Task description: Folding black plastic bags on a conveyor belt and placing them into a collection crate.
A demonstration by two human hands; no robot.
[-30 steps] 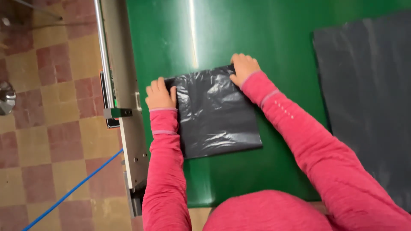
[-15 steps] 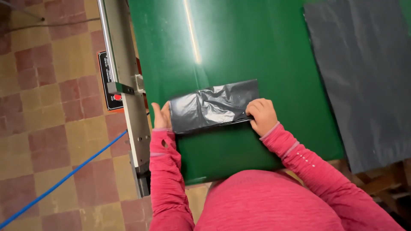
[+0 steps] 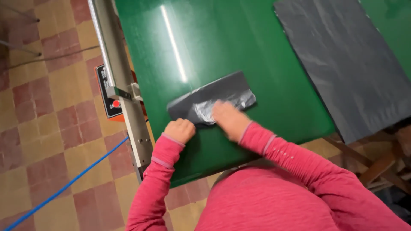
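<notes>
Folded dark grey plastic bag (image 3: pixel 212 100), now a narrow crinkled strip, lies on the green table top (image 3: pixel 222 38) near its front edge, slanting up toward the right. The right hand (image 3: pixel 229 117) lies flat on the near middle of the strip, fingers spread and pressing down rather than gripping; it is blurred. The left hand (image 3: pixel 180 130) sits just at the strip's left end, close to the table's left edge, its fingers curled into a loose fist; whether they pinch the plastic cannot be told. Both arms wear pink long sleeves (image 3: pixel 274 149).

Farther right, well apart from the strip, a large flat dark grey plastic sheet (image 3: pixel 346 64) covers the table's right part and reaches over its front edge. Along the table's left edge runs a grey metal rail (image 3: pixel 115 72), with a black panel carrying a red button (image 3: pixel 114 103) fixed to its outer side. Below lies a checked tan and reddish tile floor (image 3: pixel 47 111), crossed by a blue cable (image 3: pixel 64 188).
</notes>
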